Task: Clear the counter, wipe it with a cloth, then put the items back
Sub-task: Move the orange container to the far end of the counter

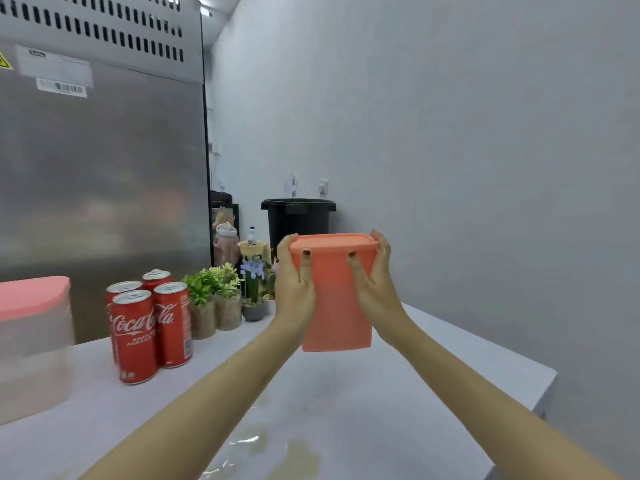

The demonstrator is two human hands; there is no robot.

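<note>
Standing at the left of the white surface [450, 358] are four red Coca-Cola cans [145, 327] in a tight cluster, with a frosted tub with a pink lid [34, 334] nearer the left edge and a row of small potted plants [214, 296] behind the cans, running towards the far end. None of these lies between the hands and the coral container [334, 296]; the plants come closest, just left of the left hand [294, 282]. A wet, brownish patch [294, 452] spreads over the near part of the surface. A steel refrigerator [104, 168] rises behind the left side, a plain pale wall [450, 133] runs along the right, and a black bin [298, 216] stands at the far end of the room. The coral container is upright over the middle of the surface towards its far end, its long axis vertical, lid on top and a broad face towards the camera; whether its base touches the surface cannot be told. The left hand and the right hand [374, 285] clasp its upper sides, thumbs on the front face, fingers wrapped behind.
</note>
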